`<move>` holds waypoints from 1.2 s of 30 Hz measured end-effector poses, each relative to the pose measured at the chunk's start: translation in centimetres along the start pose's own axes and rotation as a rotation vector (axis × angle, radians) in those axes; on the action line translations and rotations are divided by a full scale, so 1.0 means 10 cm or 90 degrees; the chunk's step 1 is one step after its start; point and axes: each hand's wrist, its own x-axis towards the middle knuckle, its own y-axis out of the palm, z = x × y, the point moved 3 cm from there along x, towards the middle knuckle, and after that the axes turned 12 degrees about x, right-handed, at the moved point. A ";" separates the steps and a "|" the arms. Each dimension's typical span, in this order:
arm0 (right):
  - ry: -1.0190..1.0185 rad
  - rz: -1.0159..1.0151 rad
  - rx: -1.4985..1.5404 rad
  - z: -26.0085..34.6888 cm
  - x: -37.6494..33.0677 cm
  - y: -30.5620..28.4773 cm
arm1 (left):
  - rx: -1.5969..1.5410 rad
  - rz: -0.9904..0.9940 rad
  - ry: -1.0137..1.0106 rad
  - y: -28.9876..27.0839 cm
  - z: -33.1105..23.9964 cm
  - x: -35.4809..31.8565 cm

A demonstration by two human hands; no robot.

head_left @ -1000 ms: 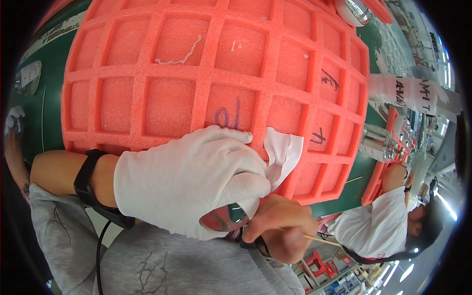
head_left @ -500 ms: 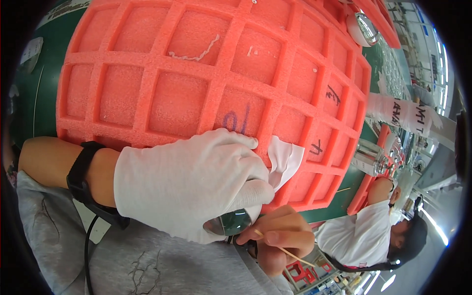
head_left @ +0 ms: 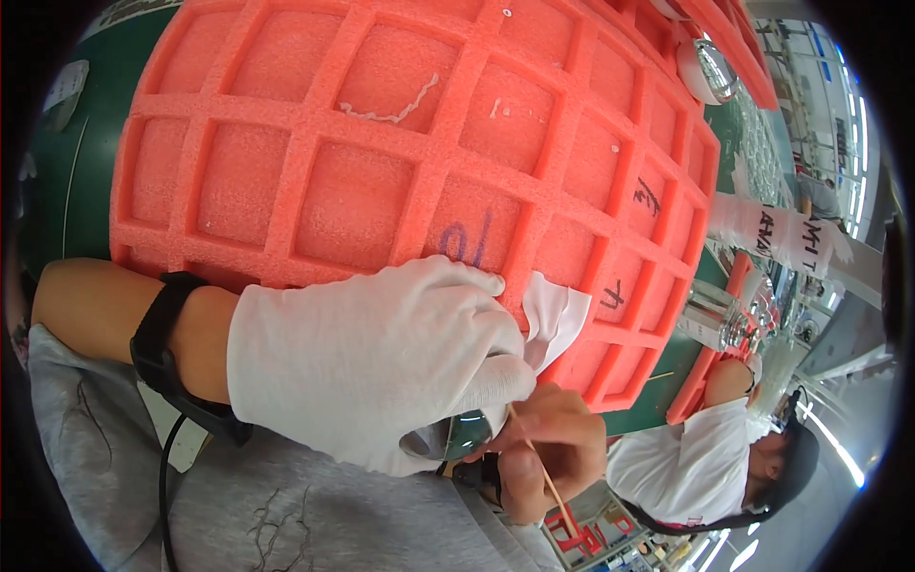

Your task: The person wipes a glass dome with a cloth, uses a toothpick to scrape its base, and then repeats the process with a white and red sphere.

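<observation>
My left hand (head_left: pixel 372 362), in a white glove, is closed around a glossy, rounded, dark reflective piece (head_left: pixel 465 434); most of the piece is hidden by the glove. Bare and pinched, my right hand (head_left: pixel 562 440) holds a thin wooden stick (head_left: pixel 551 483) right beside that piece. The stick's upper end reaches up by my left thumb. A crumpled white cloth (head_left: pixel 556 322) lies on the pink foam tray (head_left: pixel 405 153), next to my left fingertips. Many square pockets divide the tray, and a few bear handwritten marks.
The foam tray sits on a green table (head_left: pixel 71 191). A round mirror-like part (head_left: pixel 707 72) lies at the far right, with a shiny cylindrical part (head_left: pixel 710 317) nearer. A plastic-wrapped post (head_left: pixel 772 227) stands beyond. At right, a person in a white shirt (head_left: pixel 691 462) is at work.
My right hand has shifted slightly, and the stick has turned steeper, its upper end now higher by my left thumb. The view has moved a little; my left hand keeps its grip.
</observation>
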 end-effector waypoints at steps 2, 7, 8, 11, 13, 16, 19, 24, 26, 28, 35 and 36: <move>0.036 -0.058 0.131 -0.05 -0.14 -0.03 | -0.003 0.004 -0.002 0.00 0.00 0.01; 0.059 -0.122 0.196 -0.03 -0.18 -0.01 | 0.019 -0.009 0.007 0.02 0.01 -0.01; 0.059 -0.122 0.197 -0.03 -0.17 -0.02 | 0.024 -0.014 0.007 0.01 0.01 -0.01; 0.049 -0.065 0.157 -0.01 -0.13 -0.02 | 0.022 -0.017 0.007 0.01 0.00 -0.01; 0.036 -0.072 0.159 -0.01 -0.13 -0.02 | 0.009 -0.015 0.002 0.01 0.01 -0.01; 0.007 -0.085 0.163 -0.01 -0.13 0.00 | 0.019 0.003 0.003 0.02 0.02 -0.01; 0.012 -0.115 0.078 0.01 -0.09 0.03 | 0.022 0.014 0.003 0.02 0.03 -0.03; -0.029 -0.129 0.048 -0.02 -0.13 0.05 | 0.009 0.011 -0.008 0.01 0.01 -0.02; -0.025 -0.093 -0.013 0.01 -0.12 0.07 | 0.000 0.007 -0.012 0.02 0.01 -0.02; -0.021 -0.075 -0.046 0.03 -0.10 0.10 | -0.009 0.013 -0.008 0.07 0.02 -0.02; -0.105 -0.175 -0.123 0.00 0.01 0.26 | 0.027 0.002 -0.008 0.17 0.00 -0.07; -0.102 -0.173 -0.122 -0.02 0.02 0.26 | 0.033 -0.010 -0.006 0.18 0.00 -0.07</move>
